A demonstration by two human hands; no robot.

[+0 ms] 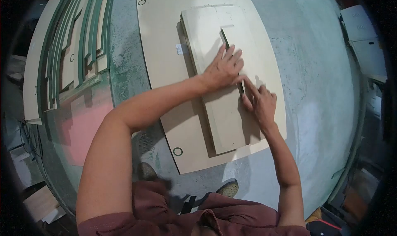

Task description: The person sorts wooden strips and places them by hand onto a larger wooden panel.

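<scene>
A thin strip with a dark green edge (224, 37) lies lengthwise on a pale, cream-coloured panel (202, 41). My left hand (223, 69) rests over the strip, palm down, with its fingers spread. Beside the strip's nearer end is my right hand (263, 103), its fingers apart and its index finger and thumb at the strip. Part of the strip is hidden under my left hand. Beneath this panel lies a larger cream board (165, 66) with ring marks near its left corners.
On the left, several cream boards and strips with green edges (84, 33) lie in a stack. A pink sheet (89, 128) is next to them on the grey-green work surface (306, 70). White boxes (364, 41) stand beyond the right edge.
</scene>
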